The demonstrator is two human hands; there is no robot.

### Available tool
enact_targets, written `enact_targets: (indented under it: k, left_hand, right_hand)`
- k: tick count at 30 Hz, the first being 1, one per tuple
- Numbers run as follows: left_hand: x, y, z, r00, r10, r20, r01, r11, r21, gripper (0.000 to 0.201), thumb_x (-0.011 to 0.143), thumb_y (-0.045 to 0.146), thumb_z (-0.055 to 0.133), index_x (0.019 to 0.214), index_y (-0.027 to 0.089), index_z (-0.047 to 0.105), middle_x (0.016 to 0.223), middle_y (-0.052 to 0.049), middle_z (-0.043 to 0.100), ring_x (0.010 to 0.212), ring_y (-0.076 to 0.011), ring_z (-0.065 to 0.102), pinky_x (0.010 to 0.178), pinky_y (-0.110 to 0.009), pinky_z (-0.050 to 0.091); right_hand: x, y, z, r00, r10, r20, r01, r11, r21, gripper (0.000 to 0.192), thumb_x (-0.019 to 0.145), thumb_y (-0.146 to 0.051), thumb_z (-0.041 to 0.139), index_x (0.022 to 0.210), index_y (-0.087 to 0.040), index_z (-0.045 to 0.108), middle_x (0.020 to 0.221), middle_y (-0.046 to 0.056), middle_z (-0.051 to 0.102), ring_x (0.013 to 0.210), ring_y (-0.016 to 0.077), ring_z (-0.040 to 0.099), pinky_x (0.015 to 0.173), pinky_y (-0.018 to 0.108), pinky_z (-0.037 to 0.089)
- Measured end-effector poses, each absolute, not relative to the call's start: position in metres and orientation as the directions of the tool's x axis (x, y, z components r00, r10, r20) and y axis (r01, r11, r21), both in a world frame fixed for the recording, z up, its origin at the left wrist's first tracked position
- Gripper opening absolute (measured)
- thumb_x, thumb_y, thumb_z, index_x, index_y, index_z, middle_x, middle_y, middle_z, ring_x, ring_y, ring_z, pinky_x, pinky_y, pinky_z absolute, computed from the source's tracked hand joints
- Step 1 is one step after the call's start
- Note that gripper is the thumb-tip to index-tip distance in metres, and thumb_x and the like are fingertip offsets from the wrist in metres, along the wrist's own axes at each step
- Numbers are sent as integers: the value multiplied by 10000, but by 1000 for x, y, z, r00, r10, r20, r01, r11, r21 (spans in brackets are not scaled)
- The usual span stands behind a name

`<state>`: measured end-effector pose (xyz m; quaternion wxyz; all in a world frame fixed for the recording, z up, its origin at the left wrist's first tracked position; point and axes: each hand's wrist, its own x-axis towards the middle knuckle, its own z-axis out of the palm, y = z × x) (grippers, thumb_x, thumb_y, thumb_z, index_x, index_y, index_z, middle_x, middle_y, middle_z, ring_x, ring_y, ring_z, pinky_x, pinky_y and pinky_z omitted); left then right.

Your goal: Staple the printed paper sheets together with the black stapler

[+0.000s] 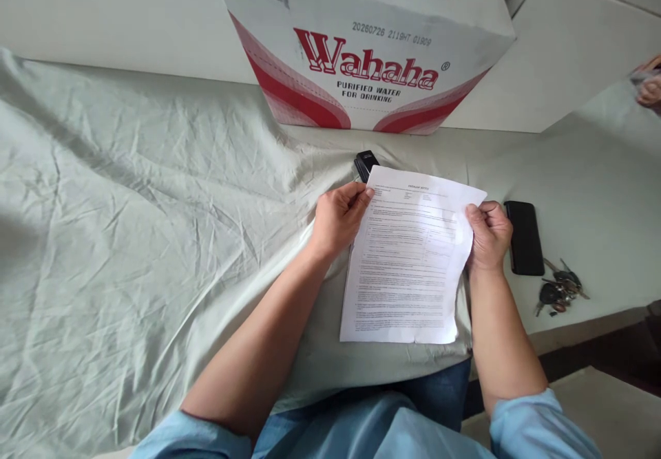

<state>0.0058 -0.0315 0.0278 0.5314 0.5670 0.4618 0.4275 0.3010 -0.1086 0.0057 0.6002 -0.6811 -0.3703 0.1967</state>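
Observation:
Both hands hold a white printed sheet of paper (413,259), dense with small text, above the cloth-covered table. My left hand (341,215) pinches its upper left edge between thumb and fingers. On the upper right edge, my right hand (489,232) is closed, thumb on top of the page. More than one sheet may be stacked here; I cannot tell. Just past the paper's top left corner lies a small black object (366,162), partly covered by the page; it looks like a stapler.
A Wahaha water carton (361,67) stands behind the paper. To the right lie a black phone (524,239) and a bunch of keys (560,289). Wrinkled pale green cloth (129,225) covers the table. Another person's hand (649,87) shows at the far right.

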Motion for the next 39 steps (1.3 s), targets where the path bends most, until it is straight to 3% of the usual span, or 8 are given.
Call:
enact_targets:
  k: [7, 10, 14, 17, 22, 29, 34, 39]
  left_hand:
    - [2, -31, 32, 280, 956, -81, -159, 130, 979, 626, 880, 838, 855, 818, 228, 731, 629, 41, 433, 583, -119, 331, 534, -303, 281]
    - [3, -29, 30, 279, 954, -108, -242, 179, 954, 649, 837, 868, 879, 817, 239, 720, 623, 44, 428, 570, -115, 330, 518, -301, 288]
    - [5, -27, 28, 251, 960, -124, -297, 198, 934, 680, 825, 895, 870, 803, 249, 659, 638, 42, 436, 560, -113, 333, 505, -298, 295]
    - [6, -29, 28, 236, 966, -100, -211, 152, 966, 731, 908, 951, 745, 770, 255, 568, 646, 35, 419, 571, -124, 343, 521, -308, 298]
    - [9, -35, 30, 301, 952, 55, 56, -75, 996, 783, 1026, 951, 563, 697, 256, 415, 633, 16, 398, 605, -146, 344, 572, -342, 273]
    - [10, -37, 35, 329, 943, 52, 60, -76, 995, 768, 1053, 943, 510, 726, 257, 399, 676, 9, 419, 635, -156, 365, 600, -351, 302]
    - [8, -35, 27, 297, 955, -16, -7, 19, 1000, 763, 1027, 945, 570, 727, 253, 454, 671, 17, 435, 621, -143, 380, 568, -322, 310]
    - [6, -26, 12, 68, 998, -17, 0, 17, 1000, 489, 1104, 711, 634, 957, 245, 643, 824, -21, 686, 687, -157, 527, 642, -300, 419]
  right_hand:
    - [307, -104, 1, 573, 782, 245, 242, 124, -962, 712, 795, -820, 917, 1250, -308, 722, 1177, 42, 764, 1145, 255, 762, 1062, 448, 612]
    - [308, -110, 6, 518, 841, 157, 210, 52, -976, 700, 772, -861, 911, 1179, -311, 762, 1177, 84, 813, 1227, 320, 783, 1035, 490, 651]
    - [303, -121, 11, 421, 907, -5, 150, -75, -986, 558, 781, -764, 971, 1016, -274, 844, 931, 71, 850, 1006, 344, 840, 878, 492, 692]
    - [298, -122, 9, 488, 873, 26, 186, -74, -980, 444, 847, -663, 967, 987, -252, 874, 893, 53, 859, 933, 323, 847, 854, 474, 699]
    - [292, -115, 4, 603, 781, 165, 232, 26, -972, 462, 892, -669, 928, 1056, -240, 877, 1010, 67, 875, 1080, 313, 848, 969, 474, 703]
    - [281, -114, 5, 552, 826, 114, 190, 8, -982, 471, 967, -697, 852, 1095, -244, 861, 1061, 67, 866, 1207, 303, 835, 1076, 460, 678]
    - [299, -122, 23, 488, 866, -108, 67, -160, -985, 529, 813, -733, 956, 1035, -264, 852, 883, 52, 843, 989, 353, 868, 865, 510, 732]
    - [321, -138, 45, 303, 842, -446, -8, -466, -885, 503, 739, -698, 1016, 948, -270, 853, 876, 71, 863, 944, 372, 871, 810, 524, 739]
